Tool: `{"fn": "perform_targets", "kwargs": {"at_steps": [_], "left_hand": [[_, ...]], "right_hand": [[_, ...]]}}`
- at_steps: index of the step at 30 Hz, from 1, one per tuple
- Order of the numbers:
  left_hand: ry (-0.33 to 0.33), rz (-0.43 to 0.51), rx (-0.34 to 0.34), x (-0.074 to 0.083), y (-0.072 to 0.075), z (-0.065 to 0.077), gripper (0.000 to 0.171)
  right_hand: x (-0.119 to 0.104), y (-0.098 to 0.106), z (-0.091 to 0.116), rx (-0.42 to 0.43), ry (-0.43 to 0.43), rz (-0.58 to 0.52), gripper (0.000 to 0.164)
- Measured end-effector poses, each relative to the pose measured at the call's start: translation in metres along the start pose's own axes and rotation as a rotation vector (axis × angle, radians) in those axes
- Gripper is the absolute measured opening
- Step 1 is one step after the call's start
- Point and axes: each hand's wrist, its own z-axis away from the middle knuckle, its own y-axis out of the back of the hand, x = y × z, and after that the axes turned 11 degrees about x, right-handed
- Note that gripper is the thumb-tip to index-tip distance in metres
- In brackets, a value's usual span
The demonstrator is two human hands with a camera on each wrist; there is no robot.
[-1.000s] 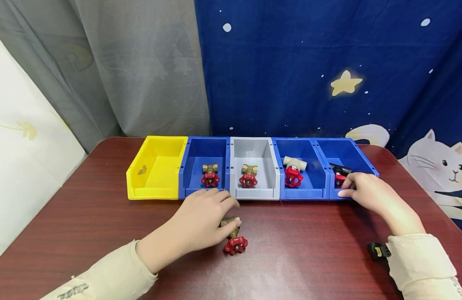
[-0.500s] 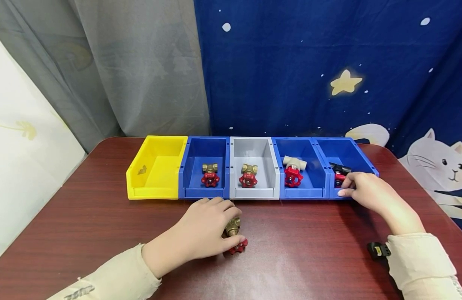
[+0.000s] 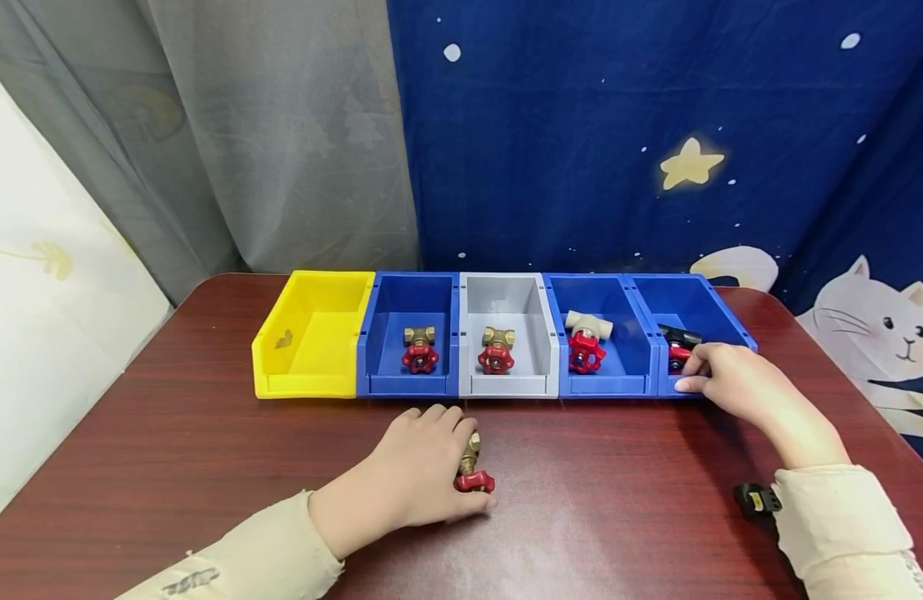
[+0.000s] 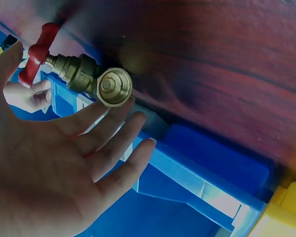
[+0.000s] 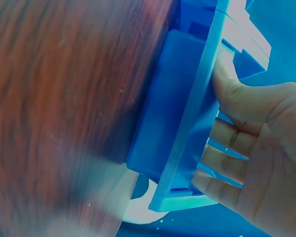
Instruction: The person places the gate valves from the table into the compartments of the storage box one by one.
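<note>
My left hand (image 3: 423, 471) reaches around a brass gate valve (image 4: 81, 74) on the table, in front of the bins. In the left wrist view its fingers are extended, fingertips right at the threaded brass end. The thumb lies beside the valve's red handwheel (image 3: 474, 482). At the far right, my right hand (image 3: 739, 379) pinches the front edge of the end blue bin (image 5: 170, 103), thumb at the lip. Behind its fingers in that bin sits a black valve (image 3: 680, 337) with a red handle, partly hidden by the hand.
Along the table's back stand a yellow bin (image 3: 305, 385), a blue bin (image 3: 407, 385) and a grey bin (image 3: 509, 386), the latter two each with a brass valve. Another blue bin (image 3: 605, 386) holds a beige valve (image 3: 587, 342). A small black object (image 3: 755, 500) lies by the right cuff.
My left hand has come back toward the front edge and slightly right; its thumb has moved from the brass body to the near side of the handwheel. The right hand has stayed put.
</note>
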Motion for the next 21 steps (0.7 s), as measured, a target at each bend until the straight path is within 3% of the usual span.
{"fn": "perform_targets", "kwargs": {"at_steps": [8,15,21], "left_hand": [[-0.034,-0.029,0.027,0.0037,-0.0025,0.0029,0.059],[-0.023,-0.011,0.013,0.0048,-0.0065,0.0022,0.053],[-0.004,-0.020,-0.023,0.0085,-0.0058,0.0028,0.063]], "right_hand": [[0.0019,-0.0014,-0.0003,0.007,0.004,-0.005,0.019],[0.0014,-0.0016,0.0003,0.007,0.003,-0.003,0.019],[0.0006,-0.0015,0.0003,0.009,0.005,0.001,0.019]]}}
